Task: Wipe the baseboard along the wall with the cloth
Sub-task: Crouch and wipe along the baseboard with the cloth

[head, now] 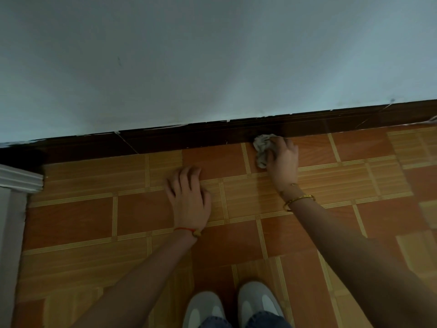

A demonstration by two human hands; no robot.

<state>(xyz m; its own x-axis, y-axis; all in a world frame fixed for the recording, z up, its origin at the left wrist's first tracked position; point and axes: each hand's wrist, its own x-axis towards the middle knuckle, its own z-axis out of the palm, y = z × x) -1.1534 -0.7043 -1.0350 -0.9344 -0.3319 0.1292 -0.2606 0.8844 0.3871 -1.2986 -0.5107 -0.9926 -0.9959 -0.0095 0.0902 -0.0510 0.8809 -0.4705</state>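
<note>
Right-hand fingers [287, 144] curled over a crumpled grey cloth [262, 150], gripping it. Cloth bunched under and to the left of the right hand [282, 162]; upper edge of cloth touching the lower edge of the dark brown baseboard [189, 136], remainder lying on the floor [142, 223]. Gold bangle [298, 201] and thin chain on right wrist. Right forearm extending from lower right of view.

Left-hand fingers [186, 176] straight to slightly bent, spread, tips resting on floor, holding nothing. Left hand [189, 197] palm down, flat on the tiles, well apart from cloth and short of baseboard. Red string bracelet [188, 231] with small bead on left wrist. Left forearm entering from bottom left.

Baseboard running across view along foot of wall [212, 55], rising toward right; glossy, with white paint smears along top edge and a visible joint left of centre. Wall pale blue-grey, a few small marks.

Floor covered in orange and tan wood-pattern tiles with striped light borders. White moulded trim [20, 178] at left edge, meeting floor beside baseboard end. Two pale grey shoes [231, 308] at bottom centre, toes toward wall, denim hems just above lower frame edge. Small pale object at far right by baseboard; identity not discernible.
</note>
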